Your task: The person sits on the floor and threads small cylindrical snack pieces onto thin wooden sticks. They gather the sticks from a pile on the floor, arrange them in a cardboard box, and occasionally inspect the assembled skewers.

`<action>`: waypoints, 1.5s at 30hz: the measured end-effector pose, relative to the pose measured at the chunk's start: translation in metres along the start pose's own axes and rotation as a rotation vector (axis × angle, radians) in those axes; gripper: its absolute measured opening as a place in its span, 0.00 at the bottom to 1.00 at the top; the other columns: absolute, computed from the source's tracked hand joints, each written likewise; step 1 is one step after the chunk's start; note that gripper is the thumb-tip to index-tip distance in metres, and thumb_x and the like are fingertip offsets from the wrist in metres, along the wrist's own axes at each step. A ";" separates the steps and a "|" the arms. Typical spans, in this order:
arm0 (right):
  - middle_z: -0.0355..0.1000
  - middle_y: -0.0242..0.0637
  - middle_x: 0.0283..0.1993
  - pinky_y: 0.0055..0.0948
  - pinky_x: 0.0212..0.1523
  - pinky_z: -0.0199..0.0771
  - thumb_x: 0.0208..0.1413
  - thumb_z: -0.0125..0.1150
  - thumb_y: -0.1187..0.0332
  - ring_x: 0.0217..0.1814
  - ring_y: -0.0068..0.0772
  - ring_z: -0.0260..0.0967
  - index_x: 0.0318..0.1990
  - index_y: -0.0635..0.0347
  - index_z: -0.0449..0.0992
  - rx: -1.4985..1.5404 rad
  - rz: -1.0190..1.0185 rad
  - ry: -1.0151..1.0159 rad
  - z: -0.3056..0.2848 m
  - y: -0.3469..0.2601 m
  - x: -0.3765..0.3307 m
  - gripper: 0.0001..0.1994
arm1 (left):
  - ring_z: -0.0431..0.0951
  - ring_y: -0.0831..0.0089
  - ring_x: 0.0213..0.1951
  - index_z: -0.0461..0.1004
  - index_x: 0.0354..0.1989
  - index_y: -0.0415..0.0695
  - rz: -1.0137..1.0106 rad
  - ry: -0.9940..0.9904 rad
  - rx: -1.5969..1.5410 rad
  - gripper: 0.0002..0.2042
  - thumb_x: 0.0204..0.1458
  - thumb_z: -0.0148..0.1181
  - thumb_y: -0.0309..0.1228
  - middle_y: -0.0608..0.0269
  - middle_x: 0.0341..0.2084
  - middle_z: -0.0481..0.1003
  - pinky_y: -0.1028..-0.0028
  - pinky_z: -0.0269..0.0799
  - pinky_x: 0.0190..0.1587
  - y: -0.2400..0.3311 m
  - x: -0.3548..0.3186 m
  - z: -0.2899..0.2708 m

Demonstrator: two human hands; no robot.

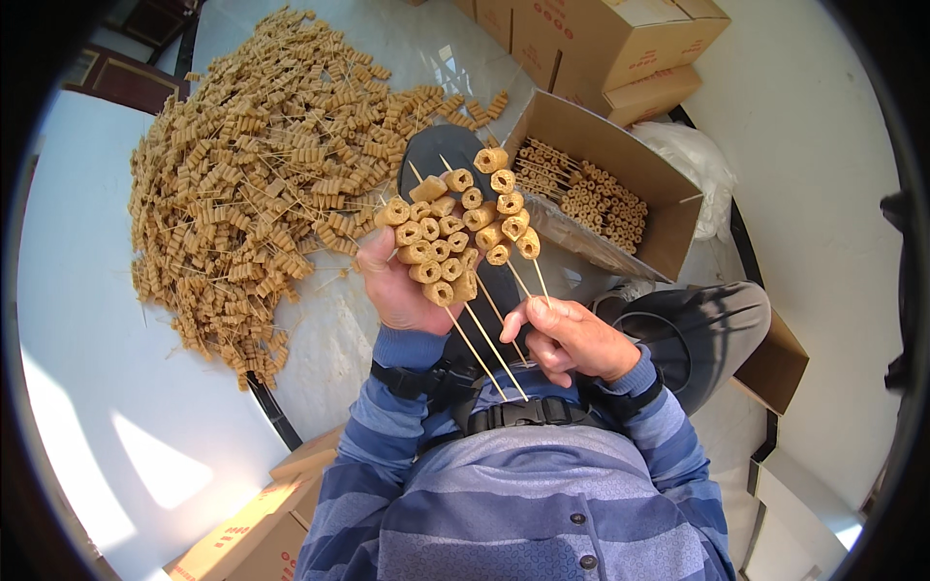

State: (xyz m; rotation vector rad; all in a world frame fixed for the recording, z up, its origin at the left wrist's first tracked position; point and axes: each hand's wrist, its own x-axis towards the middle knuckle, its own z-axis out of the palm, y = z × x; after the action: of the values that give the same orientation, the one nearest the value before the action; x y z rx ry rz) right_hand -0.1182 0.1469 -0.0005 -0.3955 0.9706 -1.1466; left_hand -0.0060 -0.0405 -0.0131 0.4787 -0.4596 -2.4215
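In front of my lap, my left hand (399, 287) is closed around a bunch of skewers (433, 250) threaded with golden-brown, ring-shaped pieces that look like fried dough or tofu rolls. Bare wooden sticks poke out below the bunch, toward my belt. My right hand (573, 337) pinches the stick ends of another skewer or two (513, 205), whose rings stand upright just right of the bunch. These rings touch or overlap the bunch's right edge; exactly how many sticks the right fingers hold is hard to tell.
A large heap of similar skewers (252, 184) covers the floor at the far left. An open cardboard box (668, 208) at the right holds rows of skewers (601, 198). Closed cartons (581, 48) stand behind it, with a white plastic bag (693, 160) alongside. Another carton (262, 518) sits at the lower left.
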 end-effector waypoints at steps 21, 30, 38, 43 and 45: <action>0.51 0.22 0.14 0.22 0.15 0.62 0.75 0.32 0.48 0.13 0.18 0.50 0.50 0.66 0.71 0.166 0.225 -0.271 -0.017 0.006 0.005 0.27 | 0.67 0.41 0.63 0.54 0.72 0.41 -0.216 -0.263 0.011 0.47 0.51 0.58 0.61 0.40 0.65 0.62 0.46 0.66 0.65 -0.010 0.007 -0.001; 0.66 0.56 0.62 0.38 0.68 0.62 0.60 0.62 0.44 0.68 0.46 0.64 0.66 0.71 0.61 -0.775 -0.220 0.352 -0.008 -0.027 -0.007 0.40 | 0.69 0.41 0.61 0.53 0.72 0.37 -0.048 -0.204 0.150 0.47 0.52 0.54 0.61 0.41 0.63 0.64 0.44 0.66 0.64 -0.011 0.014 0.008; 0.51 0.63 0.72 0.46 0.76 0.46 0.49 0.70 0.39 0.77 0.57 0.47 0.73 0.76 0.40 -0.923 -0.603 0.518 0.012 -0.071 0.050 0.60 | 0.65 0.53 0.67 0.48 0.74 0.42 -0.032 -0.298 0.263 0.46 0.51 0.55 0.54 0.50 0.68 0.60 0.56 0.59 0.70 -0.017 0.025 0.026; 0.56 0.59 0.69 0.46 0.75 0.48 0.45 0.74 0.41 0.75 0.58 0.50 0.71 0.79 0.42 -1.031 -0.682 0.509 0.012 -0.066 0.068 0.61 | 0.60 0.57 0.70 0.45 0.76 0.46 0.020 -0.248 0.398 0.44 0.53 0.55 0.53 0.54 0.70 0.58 0.59 0.54 0.72 -0.018 0.026 0.023; 0.59 0.58 0.68 0.47 0.74 0.49 0.46 0.73 0.43 0.74 0.57 0.52 0.70 0.79 0.44 -1.063 -0.681 0.532 0.008 -0.066 0.071 0.59 | 0.62 0.57 0.69 0.49 0.74 0.41 0.033 -0.238 0.365 0.43 0.54 0.52 0.54 0.52 0.69 0.59 0.59 0.55 0.72 -0.018 0.027 0.020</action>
State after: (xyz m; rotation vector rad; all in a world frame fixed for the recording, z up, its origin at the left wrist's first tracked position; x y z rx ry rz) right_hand -0.1438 0.0551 0.0194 -1.3994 1.9964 -1.2727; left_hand -0.0442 -0.0400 -0.0094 0.3302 -1.0150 -2.3773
